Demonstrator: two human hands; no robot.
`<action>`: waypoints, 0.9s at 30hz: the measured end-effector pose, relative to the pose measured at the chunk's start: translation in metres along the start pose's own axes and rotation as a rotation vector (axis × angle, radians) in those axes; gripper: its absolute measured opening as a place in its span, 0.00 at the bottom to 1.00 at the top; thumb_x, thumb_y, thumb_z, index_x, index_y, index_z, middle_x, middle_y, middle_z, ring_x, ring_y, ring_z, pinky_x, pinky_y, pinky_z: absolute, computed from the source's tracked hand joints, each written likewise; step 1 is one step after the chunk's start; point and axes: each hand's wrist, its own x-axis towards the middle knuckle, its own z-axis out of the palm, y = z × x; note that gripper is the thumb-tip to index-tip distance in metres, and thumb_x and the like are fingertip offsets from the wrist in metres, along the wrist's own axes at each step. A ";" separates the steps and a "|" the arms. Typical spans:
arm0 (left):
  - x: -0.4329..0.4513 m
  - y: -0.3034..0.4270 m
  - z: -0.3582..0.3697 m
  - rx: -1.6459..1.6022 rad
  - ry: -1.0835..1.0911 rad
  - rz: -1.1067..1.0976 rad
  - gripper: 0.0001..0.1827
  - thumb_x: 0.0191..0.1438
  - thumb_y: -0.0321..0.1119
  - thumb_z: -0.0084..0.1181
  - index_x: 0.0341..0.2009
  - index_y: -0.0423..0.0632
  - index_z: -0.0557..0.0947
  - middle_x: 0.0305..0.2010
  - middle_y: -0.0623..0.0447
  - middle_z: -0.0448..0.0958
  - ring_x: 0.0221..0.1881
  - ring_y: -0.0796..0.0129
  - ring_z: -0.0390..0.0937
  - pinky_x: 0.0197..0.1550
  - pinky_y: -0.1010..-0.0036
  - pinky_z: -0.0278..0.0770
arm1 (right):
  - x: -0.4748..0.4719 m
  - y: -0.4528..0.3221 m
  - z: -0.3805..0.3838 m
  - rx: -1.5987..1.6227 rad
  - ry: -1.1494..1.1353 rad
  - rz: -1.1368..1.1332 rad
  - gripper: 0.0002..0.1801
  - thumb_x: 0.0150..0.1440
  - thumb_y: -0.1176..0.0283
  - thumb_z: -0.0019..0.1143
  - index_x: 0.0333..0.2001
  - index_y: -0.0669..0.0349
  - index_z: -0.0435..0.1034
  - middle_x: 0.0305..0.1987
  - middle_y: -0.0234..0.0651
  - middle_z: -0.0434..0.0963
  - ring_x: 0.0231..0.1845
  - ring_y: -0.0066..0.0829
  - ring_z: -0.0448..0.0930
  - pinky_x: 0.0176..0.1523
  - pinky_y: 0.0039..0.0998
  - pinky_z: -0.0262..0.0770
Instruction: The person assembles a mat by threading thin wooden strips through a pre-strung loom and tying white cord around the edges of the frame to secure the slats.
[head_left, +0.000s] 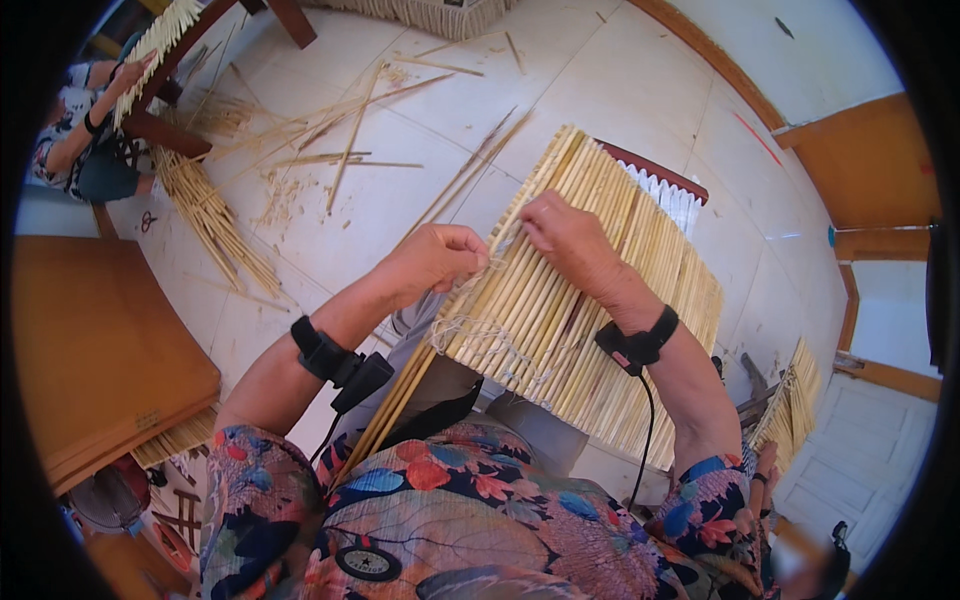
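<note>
A mat of pale reed stalks (600, 300) lies tilted across the lap, its stalks side by side and bound with thin string. At its left edge is my left hand (442, 259), thumb and fingertips pinched on what looks like thin string (496, 259). My right hand (566, 236) rests over the mat's upper left part with curled fingers; whether it grips string is hidden. Loose string ends (480, 330) tangle at the mat's lower left corner. Several loose stalks (394, 405) lean beside the left thigh. Both wrists wear black straps with small devices.
Reed stalks (217, 217) and cut scraps (281, 195) lie on the tiled floor, with red-handled scissors (148, 221) near them. A wooden cabinet (105, 345) stands at left. Co-workers handle other mats at upper left (154, 56) and lower right (787, 405). A dark red frame (664, 176) shows beyond the mat.
</note>
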 end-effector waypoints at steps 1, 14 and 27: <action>0.001 -0.001 -0.004 -0.125 -0.047 -0.024 0.03 0.47 0.29 0.55 0.27 0.44 0.77 0.14 0.62 0.64 0.12 0.83 0.55 0.13 0.86 0.51 | -0.001 0.000 -0.001 0.093 0.055 0.117 0.05 0.49 0.73 0.46 0.31 0.61 0.64 0.31 0.38 0.69 0.31 0.38 0.73 0.31 0.30 0.72; -0.006 -0.016 -0.031 -0.393 -0.360 -0.148 0.04 0.49 0.30 0.53 0.29 0.44 0.75 0.14 0.63 0.59 0.12 0.84 0.52 0.12 0.87 0.48 | 0.009 0.022 -0.003 1.166 0.255 0.780 0.07 0.54 0.75 0.43 0.37 0.66 0.63 0.32 0.36 0.74 0.22 0.17 0.74 0.24 0.15 0.71; -0.016 -0.023 -0.032 -0.285 -0.318 -0.056 0.02 0.45 0.24 0.53 0.27 0.42 0.77 0.41 0.51 0.73 0.15 0.81 0.61 0.18 0.86 0.61 | -0.005 -0.048 -0.005 0.091 -0.116 0.029 0.11 0.45 0.74 0.54 0.35 0.58 0.70 0.28 0.33 0.67 0.30 0.32 0.72 0.31 0.27 0.69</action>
